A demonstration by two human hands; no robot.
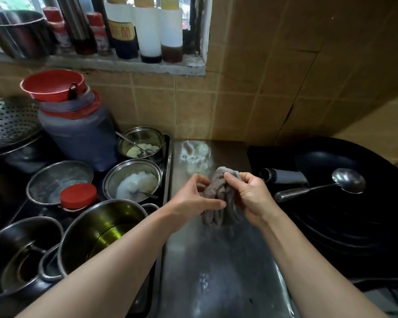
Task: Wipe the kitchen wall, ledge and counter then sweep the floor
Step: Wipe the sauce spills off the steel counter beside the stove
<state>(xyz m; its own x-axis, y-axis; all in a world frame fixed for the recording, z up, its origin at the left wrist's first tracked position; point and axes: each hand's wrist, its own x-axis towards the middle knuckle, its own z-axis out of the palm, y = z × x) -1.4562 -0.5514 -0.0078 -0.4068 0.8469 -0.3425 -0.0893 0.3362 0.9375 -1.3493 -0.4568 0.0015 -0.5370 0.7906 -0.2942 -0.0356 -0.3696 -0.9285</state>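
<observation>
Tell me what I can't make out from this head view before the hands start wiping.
- Grey cloth: bunched between left hand and right hand; its underside is hidden.
- Floor: out of frame.
- Ledge: crowded with bottles, surface behind them hidden; left end cut off by the edge.
- Counter: the arms cover part of it.
- Wok: too dark inside.

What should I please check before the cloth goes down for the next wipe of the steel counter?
1. Cloth held: ok. The left hand and the right hand both grip the bunched grey cloth.
2. Cloth spread flat for wiping: not ok, it is wadded.
3. Steel counter strip ahead free of items: ok.
4. Counter needs wiping: ok, a whitish smear shows near the tiled wall.
5. Ladle in the black wok apart from the hands: ok.
6. Cloth damp: cannot tell.
</observation>
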